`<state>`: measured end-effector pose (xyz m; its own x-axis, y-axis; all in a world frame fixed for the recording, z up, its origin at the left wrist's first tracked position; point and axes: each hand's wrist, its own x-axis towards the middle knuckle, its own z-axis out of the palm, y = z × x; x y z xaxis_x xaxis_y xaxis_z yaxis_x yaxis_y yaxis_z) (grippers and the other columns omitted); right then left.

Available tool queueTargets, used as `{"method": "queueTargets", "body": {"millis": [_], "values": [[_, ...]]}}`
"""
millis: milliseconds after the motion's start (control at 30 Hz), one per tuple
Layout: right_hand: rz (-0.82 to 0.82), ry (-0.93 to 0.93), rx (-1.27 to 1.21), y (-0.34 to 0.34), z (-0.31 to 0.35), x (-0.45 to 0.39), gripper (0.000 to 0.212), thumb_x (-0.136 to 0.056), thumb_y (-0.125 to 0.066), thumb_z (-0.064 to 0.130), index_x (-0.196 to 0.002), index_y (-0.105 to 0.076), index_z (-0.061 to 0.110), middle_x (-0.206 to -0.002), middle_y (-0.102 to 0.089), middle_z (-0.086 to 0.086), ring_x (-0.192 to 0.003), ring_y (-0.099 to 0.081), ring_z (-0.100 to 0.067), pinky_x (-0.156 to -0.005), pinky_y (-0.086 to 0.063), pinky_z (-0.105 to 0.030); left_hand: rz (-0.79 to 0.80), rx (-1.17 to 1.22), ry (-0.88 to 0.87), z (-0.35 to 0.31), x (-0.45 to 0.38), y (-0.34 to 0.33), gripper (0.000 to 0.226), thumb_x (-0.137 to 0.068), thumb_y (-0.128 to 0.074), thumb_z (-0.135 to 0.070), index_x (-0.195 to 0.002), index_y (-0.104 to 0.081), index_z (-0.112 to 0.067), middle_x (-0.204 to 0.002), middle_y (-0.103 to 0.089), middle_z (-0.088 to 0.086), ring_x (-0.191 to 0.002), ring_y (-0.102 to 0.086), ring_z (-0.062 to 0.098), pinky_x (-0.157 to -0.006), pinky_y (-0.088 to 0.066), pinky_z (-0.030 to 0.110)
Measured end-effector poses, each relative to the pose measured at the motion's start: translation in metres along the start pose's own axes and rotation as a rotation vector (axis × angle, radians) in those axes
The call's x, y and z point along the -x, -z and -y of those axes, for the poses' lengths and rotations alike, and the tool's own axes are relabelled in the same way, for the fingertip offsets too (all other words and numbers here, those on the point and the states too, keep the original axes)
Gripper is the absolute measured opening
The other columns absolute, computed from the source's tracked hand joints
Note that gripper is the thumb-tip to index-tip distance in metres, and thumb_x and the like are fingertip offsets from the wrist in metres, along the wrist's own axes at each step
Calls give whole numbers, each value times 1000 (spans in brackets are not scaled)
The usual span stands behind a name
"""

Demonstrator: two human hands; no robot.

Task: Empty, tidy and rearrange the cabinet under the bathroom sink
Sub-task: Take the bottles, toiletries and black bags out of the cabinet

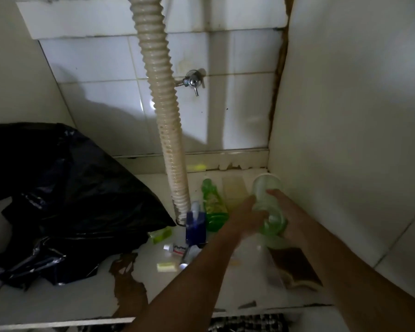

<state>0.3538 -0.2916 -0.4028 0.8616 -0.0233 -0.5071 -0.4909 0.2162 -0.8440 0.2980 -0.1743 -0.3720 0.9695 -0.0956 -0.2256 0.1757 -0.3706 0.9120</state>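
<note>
We had both hands on a pale green bottle point(268, 207) near the right wall point(345, 116) of the cabinet: our left hand point(248, 218) closed around its left side and our right hand point(290, 212) wrapped around its right side, fingers curled against the plastic. The bottle sat between the two palms, tilted with its wide end toward the back corner, and it seemed clear of the cabinet floor point(58, 303), though blur made that hard to tell. We judged the main risk to be a slip, since the smooth plastic was held at an angle and could twist out and drop. Just to the left stood a darker green bottle point(213, 204) and a blue bottle point(196, 224), close enough that a sideways swing of our left forearm could topple them onto the small things lying near their feet. Beyond them the ribbed drain hose point(163, 116) hung down, and a careless lift might knock it. Farther left lay a black plastic bag point(70, 200), well apart from our hands.
</note>
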Motion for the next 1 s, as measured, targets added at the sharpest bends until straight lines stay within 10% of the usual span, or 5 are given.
{"method": "queueTargets", "body": {"millis": [100, 300, 567, 800, 1000], "values": [[160, 96, -179, -5, 8, 33, 44, -82, -64, 44, -109, -61, 9, -87, -68, -12, -71, -67, -24, -62, -54, -34, -48, 72, -126, -13, 23, 13, 51, -96, -51, -22, -145, -37, -18, -142, -41, 1, -120, -47, 15, -86, -38, 22], [252, 262, -204, -35, 8, 115, 66, -72, -74, 46, -126, -57, 11, -117, -68, -15, -111, -62, -32, -102, -45, -47, -178, 354, -233, -26, 87, 64, 33, -94, -58, -19, -122, -61, -2, -125, -62, 17, -116, -58, 31, -105, -44, 44], [330, 313, 400, -43, -49, 262, 50, -73, -74, 32, -118, -64, 12, -110, -72, -10, -103, -68, -28, -94, -51, -45, 129, 555, -41, 30, 195, 95, 29, -85, -67, -39, -106, -71, -18, -105, -73, 2, -101, -67, 22, -94, -52, 41], [294, 59, 956, -39, -77, 292, 87, -54, -65, 83, -128, -52, 39, -129, -61, 7, -119, -58, -18, -105, -42, -45, 310, 504, -33, 109, 267, 75, 42, -84, -70, -28, -124, -60, -24, -116, -70, -2, -107, -66, 19, -95, -52, 42], [456, 64, 963, -36, -117, 274, 58, -63, -80, 43, -115, -57, 31, -102, -71, 13, -94, -69, -6, -89, -56, -32, 348, 297, 48, 159, 269, 62, 36, -81, -73, -18, -113, -59, -28, -117, -68, -3, -108, -65, 19, -91, -55, 40]]}}
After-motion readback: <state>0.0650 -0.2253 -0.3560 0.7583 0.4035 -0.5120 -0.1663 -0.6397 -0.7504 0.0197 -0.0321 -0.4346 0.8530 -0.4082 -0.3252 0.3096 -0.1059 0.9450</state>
